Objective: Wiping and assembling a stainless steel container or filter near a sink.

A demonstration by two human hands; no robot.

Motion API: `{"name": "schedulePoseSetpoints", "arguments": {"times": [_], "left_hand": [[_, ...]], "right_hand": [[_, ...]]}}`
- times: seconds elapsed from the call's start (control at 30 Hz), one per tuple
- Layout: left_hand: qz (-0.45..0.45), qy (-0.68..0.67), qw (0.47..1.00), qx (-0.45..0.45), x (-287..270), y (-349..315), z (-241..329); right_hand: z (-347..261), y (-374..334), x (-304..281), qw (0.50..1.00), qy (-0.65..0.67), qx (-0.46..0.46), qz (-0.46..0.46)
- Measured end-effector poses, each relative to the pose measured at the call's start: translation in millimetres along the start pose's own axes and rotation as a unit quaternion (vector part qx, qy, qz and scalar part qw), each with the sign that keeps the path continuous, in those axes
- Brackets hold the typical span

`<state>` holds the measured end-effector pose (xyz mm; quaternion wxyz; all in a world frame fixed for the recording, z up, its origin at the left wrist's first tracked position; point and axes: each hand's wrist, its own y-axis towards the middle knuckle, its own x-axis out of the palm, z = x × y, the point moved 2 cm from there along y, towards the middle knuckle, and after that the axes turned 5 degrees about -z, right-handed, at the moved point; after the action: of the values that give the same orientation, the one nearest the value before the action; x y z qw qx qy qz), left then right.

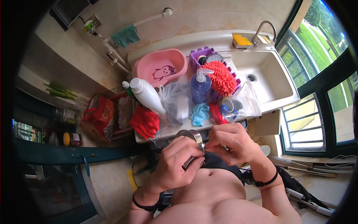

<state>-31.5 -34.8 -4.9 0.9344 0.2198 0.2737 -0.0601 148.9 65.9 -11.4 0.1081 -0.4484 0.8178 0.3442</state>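
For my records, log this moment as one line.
Left hand: holding round metal item; right hand: close beside it; ahead: pump bottle, sink

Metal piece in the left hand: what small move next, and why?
Perhaps steady the metal piece in the left hand and settle the right hand on its edge: the left hand grips it, while the right hand is close beside it, contact unclear.

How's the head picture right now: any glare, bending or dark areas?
Head view: daylight is brightest through the window, upper right; head view: highlights glint on the metal object at the left hand; head view: black surrounds the fisheye image, and the glass panel, lower left, is dark.
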Motion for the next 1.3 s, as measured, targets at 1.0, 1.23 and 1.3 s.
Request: {"name": "schedulePoseSetpoints", "arguments": {"times": [1.0,1.23,1.3], "left_hand": [[-0.047,-0.052,0.998,0.002,0,3,10],[-0.052,-0.05,0.997,0.0,6,3,4],[-0.051,-0.047,0.998,0.002,8,3,3]], "right_hand": [[21,-24,12,0.92,0.38,0.097,0.002],[20,-23,17,0.866,0.475,0.151,0.029],[22,-24,18,0.848,0.488,0.205,0.028]]}}
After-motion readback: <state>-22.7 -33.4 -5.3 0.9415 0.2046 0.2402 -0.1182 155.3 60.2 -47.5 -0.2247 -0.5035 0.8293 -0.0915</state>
